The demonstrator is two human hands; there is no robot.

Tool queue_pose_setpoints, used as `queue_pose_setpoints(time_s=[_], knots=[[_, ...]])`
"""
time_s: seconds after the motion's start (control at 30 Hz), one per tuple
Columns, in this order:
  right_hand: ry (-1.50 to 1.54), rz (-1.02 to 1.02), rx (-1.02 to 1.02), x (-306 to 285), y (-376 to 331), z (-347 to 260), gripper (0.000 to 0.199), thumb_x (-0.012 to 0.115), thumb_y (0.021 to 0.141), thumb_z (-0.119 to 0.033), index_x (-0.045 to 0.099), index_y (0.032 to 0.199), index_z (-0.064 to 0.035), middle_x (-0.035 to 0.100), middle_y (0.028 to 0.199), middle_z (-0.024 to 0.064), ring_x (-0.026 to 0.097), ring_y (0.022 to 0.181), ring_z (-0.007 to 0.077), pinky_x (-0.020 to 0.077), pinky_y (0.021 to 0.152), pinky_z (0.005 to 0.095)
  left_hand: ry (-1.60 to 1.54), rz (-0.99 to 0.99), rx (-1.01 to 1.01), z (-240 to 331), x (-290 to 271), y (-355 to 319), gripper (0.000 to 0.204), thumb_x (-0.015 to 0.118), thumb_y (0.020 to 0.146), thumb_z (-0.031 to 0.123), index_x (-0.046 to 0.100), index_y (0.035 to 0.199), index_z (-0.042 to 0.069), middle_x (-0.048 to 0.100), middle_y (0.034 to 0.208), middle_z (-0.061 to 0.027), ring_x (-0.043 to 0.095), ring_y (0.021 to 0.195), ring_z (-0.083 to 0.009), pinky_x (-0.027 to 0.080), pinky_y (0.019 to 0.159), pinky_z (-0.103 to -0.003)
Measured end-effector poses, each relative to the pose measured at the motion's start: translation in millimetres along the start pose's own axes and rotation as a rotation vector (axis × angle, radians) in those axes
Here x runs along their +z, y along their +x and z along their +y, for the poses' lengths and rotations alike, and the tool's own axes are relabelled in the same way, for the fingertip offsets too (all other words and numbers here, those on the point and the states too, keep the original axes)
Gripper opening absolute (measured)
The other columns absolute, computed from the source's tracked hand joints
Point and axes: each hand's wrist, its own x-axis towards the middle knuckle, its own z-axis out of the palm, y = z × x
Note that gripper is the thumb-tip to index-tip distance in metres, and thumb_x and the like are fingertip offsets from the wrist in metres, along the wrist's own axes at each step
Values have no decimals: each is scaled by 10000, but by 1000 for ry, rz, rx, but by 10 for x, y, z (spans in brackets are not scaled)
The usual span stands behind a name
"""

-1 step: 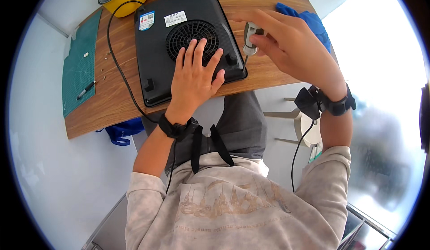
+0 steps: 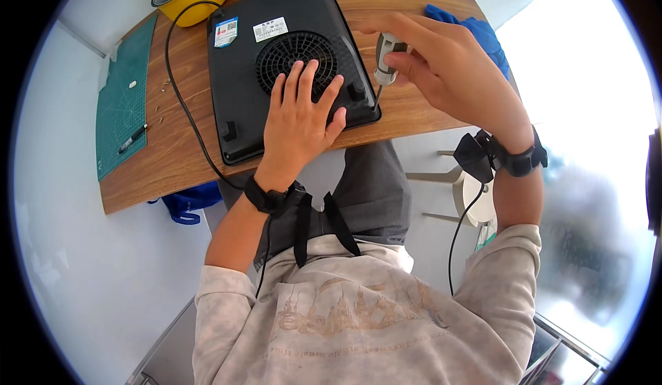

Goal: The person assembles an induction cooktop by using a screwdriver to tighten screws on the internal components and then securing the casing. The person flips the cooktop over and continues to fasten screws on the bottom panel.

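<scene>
A green mat (image 2: 121,109) lies at the left end of the wooden desk (image 2: 172,164). A black cooker (image 2: 241,88) lies upside down in the middle of the desk. The left hand (image 2: 300,119) lies flat on it, fingers spread, over the round fan grille (image 2: 296,54). The right hand (image 2: 448,75) is bent at the wrist and pinches a grey screwdriver (image 2: 385,57), held upright with its tip down at the cooker's right corner.

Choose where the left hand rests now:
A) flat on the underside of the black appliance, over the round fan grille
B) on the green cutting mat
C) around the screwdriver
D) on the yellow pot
A: the left hand lies palm down on the black appliance, fingers over its fan grille, while the right hand holds the screwdriver.
</scene>
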Motion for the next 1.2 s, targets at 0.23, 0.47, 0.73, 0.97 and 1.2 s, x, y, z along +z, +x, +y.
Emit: queue_pose_setpoints(time_s=[0.23,0.47,0.73,0.97,1.2], knots=[[-23,-83,92,-100,-14,0,286,663,946,-20,639,1229,-56,728,873,133,762,758,236,553,658,315,9,28,14,-10,22,-5,442,581,958,393,600,1354,198,492,1433,-180,465,1353,-384,378,1137,-549],[-65,-84,210,-131,-12,21,198,687,960,-114,641,1145,-59,724,786,113,749,728,234,527,632,316,6,34,14,-17,28,-4,437,580,956,385,606,1349,196,491,1435,-181,466,1353,-384,378,1138,-548],[-244,27,262,-133,-178,112,349,751,928,-387,648,963,-55,635,595,75,612,507,192,442,516,296,12,2,-4,5,13,4,451,542,978,377,591,1399,222,485,1459,-175,446,1387,-370,356,1157,-534],[-586,216,190,17,-257,116,584,719,866,-638,640,729,-75,467,421,34,463,359,170,341,397,296,23,-5,-9,2,23,-8,457,530,985,391,590,1405,222,485,1461,-176,446,1386,-372,351,1160,-534],[-691,173,269,65,-290,-220,591,720,873,-622,584,721,-67,499,475,52,470,385,195,353,398,315,1,-3,-5,7,3,-4,452,534,985,381,588,1403,219,486,1465,-182,446,1388,-377,351,1159,-535]])
